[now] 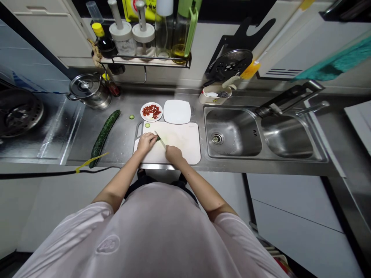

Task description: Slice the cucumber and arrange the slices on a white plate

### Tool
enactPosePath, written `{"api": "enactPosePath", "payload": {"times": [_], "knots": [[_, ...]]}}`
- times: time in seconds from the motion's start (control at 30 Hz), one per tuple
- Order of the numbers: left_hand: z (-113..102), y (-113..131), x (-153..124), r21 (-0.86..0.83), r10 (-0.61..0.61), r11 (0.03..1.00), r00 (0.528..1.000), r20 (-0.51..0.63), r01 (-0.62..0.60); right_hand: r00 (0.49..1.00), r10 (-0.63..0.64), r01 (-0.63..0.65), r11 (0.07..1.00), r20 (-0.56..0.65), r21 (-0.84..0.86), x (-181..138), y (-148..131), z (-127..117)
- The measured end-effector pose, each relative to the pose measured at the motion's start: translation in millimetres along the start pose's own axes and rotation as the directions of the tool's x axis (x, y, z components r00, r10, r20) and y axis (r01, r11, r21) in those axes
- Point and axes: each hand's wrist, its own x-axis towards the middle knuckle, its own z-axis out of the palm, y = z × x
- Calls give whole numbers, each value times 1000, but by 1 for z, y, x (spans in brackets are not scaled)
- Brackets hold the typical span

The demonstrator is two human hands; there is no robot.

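Note:
A white cutting board lies on the steel counter in front of me. My left hand is curled over a small dark green piece of cucumber near the board's left side. My right hand grips a knife whose blade angles up to the left and meets that piece. One cucumber slice lies at the board's top left corner; another slice sits on the counter beyond it. A whole cucumber lies to the left on the counter.
Behind the board stand a small plate of chopped red chilli and an empty white plate. A double sink is on the right, a lidded steel pot at back left, a shelf of bottles above.

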Motion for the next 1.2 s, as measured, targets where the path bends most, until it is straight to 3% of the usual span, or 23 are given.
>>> {"api": "enactPosePath", "payload": {"times": [0.23,1.2], "knots": [[0,0,0,1,21,1000,1000,-12,-21,1000,-3,3,1000,11,-6,-10,7,6],[0,1,0,14,0,1000,1000,2,0,1000,9,-9,1000,-10,-22,1,-4,2]]}}
